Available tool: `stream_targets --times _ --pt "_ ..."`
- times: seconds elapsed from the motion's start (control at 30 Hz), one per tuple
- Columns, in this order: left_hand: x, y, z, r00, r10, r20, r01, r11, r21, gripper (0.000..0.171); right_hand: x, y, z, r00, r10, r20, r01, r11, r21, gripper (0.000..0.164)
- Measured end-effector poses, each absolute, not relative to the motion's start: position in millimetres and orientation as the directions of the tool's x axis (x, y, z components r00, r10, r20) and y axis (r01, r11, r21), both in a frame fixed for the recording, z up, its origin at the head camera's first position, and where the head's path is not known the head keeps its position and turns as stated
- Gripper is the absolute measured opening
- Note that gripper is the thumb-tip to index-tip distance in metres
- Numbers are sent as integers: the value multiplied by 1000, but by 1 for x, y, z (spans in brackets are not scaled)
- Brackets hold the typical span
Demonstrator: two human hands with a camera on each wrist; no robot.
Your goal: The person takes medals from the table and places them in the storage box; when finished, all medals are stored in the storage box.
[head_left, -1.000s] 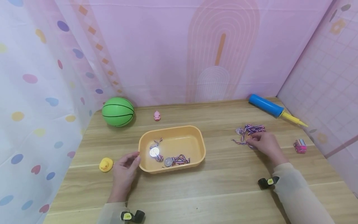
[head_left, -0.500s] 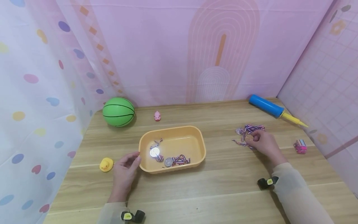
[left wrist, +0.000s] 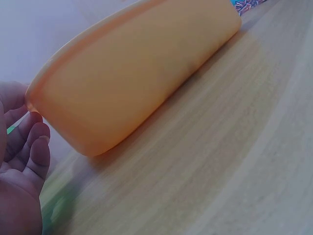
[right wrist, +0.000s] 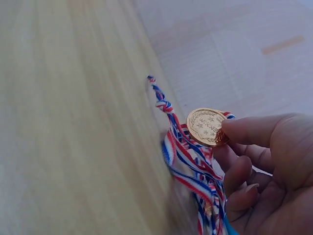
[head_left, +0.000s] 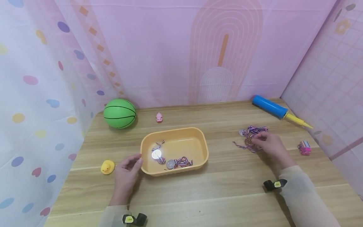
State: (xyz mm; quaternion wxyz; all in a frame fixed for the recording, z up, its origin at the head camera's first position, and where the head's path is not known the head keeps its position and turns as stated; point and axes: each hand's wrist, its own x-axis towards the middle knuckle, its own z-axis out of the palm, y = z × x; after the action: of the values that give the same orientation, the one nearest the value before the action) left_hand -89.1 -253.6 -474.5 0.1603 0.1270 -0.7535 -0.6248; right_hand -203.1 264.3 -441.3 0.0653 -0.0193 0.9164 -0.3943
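My right hand (head_left: 269, 146) pinches a gold medal (right wrist: 206, 128) between thumb and fingers. Its face, with raised lettering and stars, shows in the right wrist view. Red, white and blue ribbons (head_left: 256, 130) lie tangled under and beyond the fingertips, and a silver medal (head_left: 242, 132) rests at their left. At the left end of a yellow-orange plastic basin (head_left: 174, 130), my left hand (head_left: 126, 176) holds the rim with thumb and fingers. Inside the basin are a glare-lit medal (head_left: 156, 154) and a silver medal (head_left: 171, 164), each with its ribbon.
A yellow rubber duck (head_left: 107, 167) sits left of the left hand. Behind the basin stand a green ball (head_left: 120, 113) and a pink toy pig (head_left: 159, 117). A blue hand pump (head_left: 269, 106) lies at the back right, and a pink toy truck (head_left: 304, 148) is at the right.
The right hand has lifted and turned the gold medal among the ribbons, and a loose ribbon end has shifted slightly left. The left hand and basin have stayed put.
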Motion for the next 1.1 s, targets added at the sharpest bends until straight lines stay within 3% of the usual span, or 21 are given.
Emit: stream_targets --times 0.33,0.57,1.1 --pt "-88 -254 -474 -919 -386 82 14 177 984 26 -199 264 -427 -991 -77 -113 42 615 -787 43" --pt "-89 -253 -475 -917 -388 92 25 175 984 25 -192 258 -406 -996 -27 -82 60 466 -883 42" --pt "-88 -252 -473 -917 -386 101 34 176 984 24 -183 239 -371 -999 -33 25 -35 364 -931 39"
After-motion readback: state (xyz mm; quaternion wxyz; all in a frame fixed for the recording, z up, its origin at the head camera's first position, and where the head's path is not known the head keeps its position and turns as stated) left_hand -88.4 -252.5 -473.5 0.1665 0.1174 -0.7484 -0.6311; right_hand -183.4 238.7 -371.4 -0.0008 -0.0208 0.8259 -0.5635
